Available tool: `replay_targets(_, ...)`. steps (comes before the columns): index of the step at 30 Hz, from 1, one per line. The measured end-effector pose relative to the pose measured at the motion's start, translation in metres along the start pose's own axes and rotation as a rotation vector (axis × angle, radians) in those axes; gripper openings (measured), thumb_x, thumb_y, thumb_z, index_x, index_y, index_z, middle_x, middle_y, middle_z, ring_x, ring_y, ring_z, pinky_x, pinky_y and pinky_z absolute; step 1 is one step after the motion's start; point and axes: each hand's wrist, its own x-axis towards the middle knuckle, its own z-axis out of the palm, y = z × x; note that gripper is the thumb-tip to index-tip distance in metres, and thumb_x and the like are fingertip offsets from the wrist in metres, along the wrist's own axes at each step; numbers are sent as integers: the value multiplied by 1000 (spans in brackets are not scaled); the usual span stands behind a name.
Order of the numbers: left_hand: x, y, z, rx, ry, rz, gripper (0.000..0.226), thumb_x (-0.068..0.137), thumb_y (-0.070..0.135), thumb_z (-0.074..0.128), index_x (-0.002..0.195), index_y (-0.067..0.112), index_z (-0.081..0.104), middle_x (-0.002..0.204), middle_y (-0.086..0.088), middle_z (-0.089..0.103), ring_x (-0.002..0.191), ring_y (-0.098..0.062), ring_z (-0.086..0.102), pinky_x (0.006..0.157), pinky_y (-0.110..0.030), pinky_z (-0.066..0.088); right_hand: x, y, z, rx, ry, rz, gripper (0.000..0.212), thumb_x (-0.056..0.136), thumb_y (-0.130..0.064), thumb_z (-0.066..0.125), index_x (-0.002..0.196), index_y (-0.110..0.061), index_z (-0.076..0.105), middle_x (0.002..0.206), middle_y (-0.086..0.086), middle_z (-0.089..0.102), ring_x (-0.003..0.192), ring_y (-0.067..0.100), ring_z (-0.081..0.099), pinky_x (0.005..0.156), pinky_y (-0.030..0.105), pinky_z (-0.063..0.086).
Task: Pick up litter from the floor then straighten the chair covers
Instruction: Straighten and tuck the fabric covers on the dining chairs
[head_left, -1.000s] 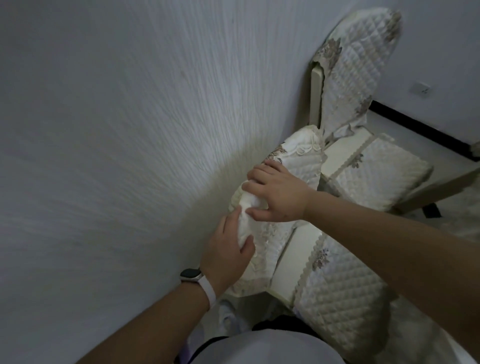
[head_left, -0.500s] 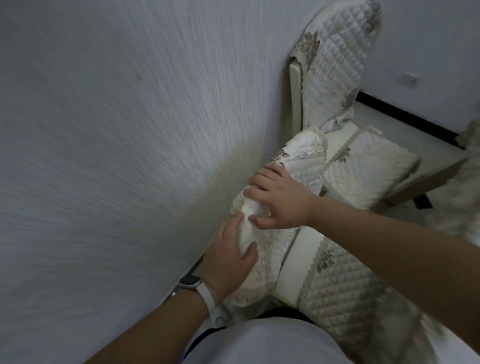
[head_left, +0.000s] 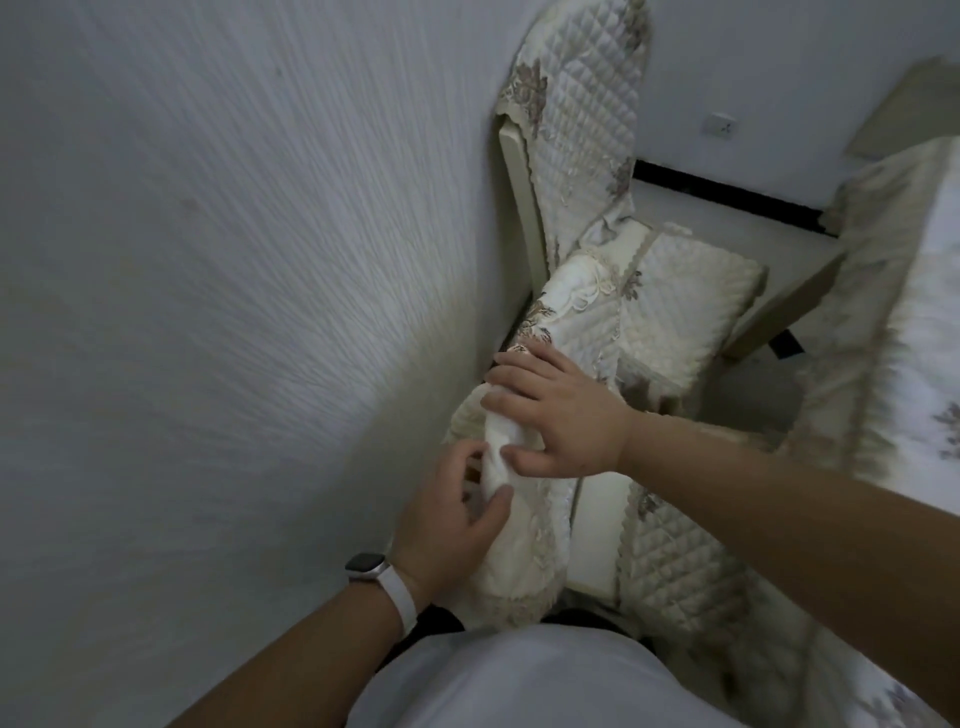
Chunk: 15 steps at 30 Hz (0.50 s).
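A cream quilted back cover (head_left: 563, 332) with brown flower embroidery sits over the near chair's backrest, close to the wall. My left hand (head_left: 452, 519), with a white watch on its wrist, grips the cover's folded white edge between thumb and fingers. My right hand (head_left: 556, 415) lies on top of the backrest, fingers spread over the cover and thumb hooked under the fold. The near chair's quilted seat cover (head_left: 680, 566) lies below my right forearm. No litter is in view.
A textured white wall (head_left: 208, 312) fills the left. A second chair stands beyond, with a back cover (head_left: 587, 104) and a seat cover (head_left: 696, 306). A table with a quilted cloth (head_left: 914, 322) stands at the right. Bare floor (head_left: 748, 400) shows between chair and table.
The view has swung left and down, so the chairs sit further right. Both hands stay on the near chair's back cover; the left hand has slid slightly down along the fold.
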Motion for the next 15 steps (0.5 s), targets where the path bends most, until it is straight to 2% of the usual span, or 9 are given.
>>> replay_targets(2, 16, -6, -13, 73, -28, 163, 28, 88, 41, 64, 113, 35, 52, 115, 19, 57, 101, 6, 57, 81, -16, 49, -4, -9, 0, -6, -18, 89, 55, 85, -49, 60, 128, -16, 58, 138, 10, 52, 138, 31, 38, 115, 50, 24)
replay_targets(4, 39, -13, -28, 149, -82, 361, 36, 88, 41, 60, 118, 22, 56, 128, 14, 52, 113, 4, 52, 91, -13, 44, -8, -23, 0, 1, 14, 199, 55, 85, -45, 60, 132, -15, 56, 143, 13, 49, 139, 32, 36, 113, 48, 29)
replay_targets(9, 99, -26, -57, 316, -256, 751, 55, 91, 39, 57, 135, 7, 54, 145, -6, 48, 131, -19, 49, 106, -35, 43, -15, -67, 10, -13, 145, 554, 55, 87, -38, 60, 132, -7, 56, 140, 18, 49, 128, 33, 47, 101, 45, 44)
replay_targets(11, 120, -26, -60, 368, -315, 885, 58, 91, 41, 57, 138, 6, 52, 147, -10, 47, 131, -24, 49, 106, -41, 44, -15, -84, 14, -7, 177, 689, 57, 87, -40, 58, 132, -5, 55, 136, 18, 51, 118, 31, 54, 94, 41, 48)
replay_targets(15, 161, -18, -59, 458, -419, 1094, 59, 90, 46, 55, 137, 11, 49, 146, -14, 45, 130, -32, 48, 99, -51, 46, -9, -120, 22, -7, 224, 929, 61, 87, -45, 58, 134, -7, 50, 128, 9, 54, 108, 24, 58, 85, 38, 53)
